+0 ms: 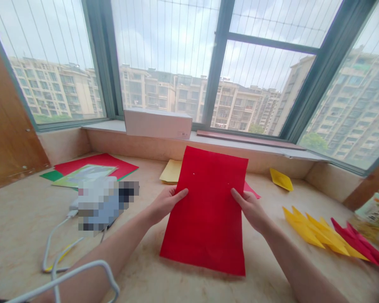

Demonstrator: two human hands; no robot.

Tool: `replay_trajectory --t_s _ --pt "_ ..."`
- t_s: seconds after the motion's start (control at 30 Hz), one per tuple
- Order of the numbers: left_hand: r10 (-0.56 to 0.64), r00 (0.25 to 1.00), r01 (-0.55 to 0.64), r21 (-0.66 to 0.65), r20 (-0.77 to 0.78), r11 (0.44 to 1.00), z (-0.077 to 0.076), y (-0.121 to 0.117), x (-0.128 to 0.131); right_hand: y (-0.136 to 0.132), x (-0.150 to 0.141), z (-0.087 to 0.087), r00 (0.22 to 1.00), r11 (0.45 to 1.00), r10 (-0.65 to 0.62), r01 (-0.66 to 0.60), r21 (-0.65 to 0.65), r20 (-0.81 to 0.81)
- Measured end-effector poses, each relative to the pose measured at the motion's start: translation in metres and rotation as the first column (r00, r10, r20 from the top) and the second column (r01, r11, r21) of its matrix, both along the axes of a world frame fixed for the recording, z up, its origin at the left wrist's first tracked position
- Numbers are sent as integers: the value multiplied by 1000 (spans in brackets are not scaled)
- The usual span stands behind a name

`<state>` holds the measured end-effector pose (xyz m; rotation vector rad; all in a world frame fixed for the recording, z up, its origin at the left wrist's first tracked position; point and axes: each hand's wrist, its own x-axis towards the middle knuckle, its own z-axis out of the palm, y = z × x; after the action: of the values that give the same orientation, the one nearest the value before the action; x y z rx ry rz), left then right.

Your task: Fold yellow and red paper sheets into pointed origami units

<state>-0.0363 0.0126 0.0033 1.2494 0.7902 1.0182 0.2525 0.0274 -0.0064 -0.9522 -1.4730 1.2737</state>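
Both my hands hold up a large sheet of red paper [202, 214] by its side edges, thumbs on top and fingers behind it. Its lower edge rests on the marble-like counter [139, 269]. My left hand [166, 205] grips the left edge, and my right hand [250, 209] grips the right edge. To the right lie overlapping folded yellow paper pieces [316, 231] and folded red paper pieces [356, 242]. A small folded yellow paper piece [281, 179] sits farther back. A pale yellow paper sheet [171, 171] is partly hidden behind the red sheet.
Red, green and pale paper sheets [96, 165] lie at the left, beside a pixelated, blurred object [104, 205] with white cables [60, 248]. A white box [158, 124] stands on the window sill. A printed packet [374, 212] stands at the right edge.
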Motion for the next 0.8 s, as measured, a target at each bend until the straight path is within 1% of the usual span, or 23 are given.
replay_trajectory --t_s 0.07,0.2,0.3,0.37,0.4,0.43,0.47,0.5,0.53,0.57,0.6,0.63,0.67,0.7,0.73,0.77,0.8 --pt "7 999 -7 -4 34 1000 2 -2 1 -1 -6 0 996 1000 -19 20 5 -89" --pt "-3 994 -8 97 109 995 7 -3 2 0 -12 2 964 990 -130 138 19 -233" --pt "-33 993 15 149 116 989 7 -2 5 1 -12 3 950 983 -166 182 36 -264" --pt "-19 993 -2 180 114 984 6 -2 7 0 -11 4 948 967 -199 231 110 -247" --pt "-1 993 -23 201 117 979 6 -2 8 -1 -11 4 943 942 -244 286 173 -227" --pt "32 992 -59 232 119 971 6 -3 8 -3 -9 5 928 900 -304 353 256 -213" --pt "83 990 -112 281 116 953 7 -4 8 -6 -8 7 907 834 -359 418 361 -220" --pt "146 984 -173 354 102 919 9 -4 7 -8 -7 8 892 754 -386 452 476 -236" --pt "217 973 -230 454 82 861 11 -5 5 -12 -5 10 887 672 -388 457 583 -248" --pt "295 954 -273 569 56 775 13 -5 2 -15 -3 11 899 601 -363 427 676 -246" --pt "369 929 -286 684 26 672 15 -5 -1 -17 -2 12 915 558 -346 378 739 -207" --pt "444 896 -281 777 2 563 16 -3 -5 -18 -1 12 924 535 -349 332 777 -154" --pt "519 855 -268 836 -23 479 15 -1 -8 -18 0 11 922 534 -379 291 794 -83" --pt "595 802 -271 860 -46 432 13 2 -11 -17 0 10 903 545 -430 274 793 -16" --pt "667 743 -299 859 -64 416 10 6 -14 -14 0 7 877 562 -479 269 782 43" --pt "705 702 -330 832 -98 445 6 10 -15 -11 1 4 857 595 -506 260 761 102" --pt "706 693 -348 790 -147 506 1 14 -16 -7 1 0 851 638 -504 252 727 147"
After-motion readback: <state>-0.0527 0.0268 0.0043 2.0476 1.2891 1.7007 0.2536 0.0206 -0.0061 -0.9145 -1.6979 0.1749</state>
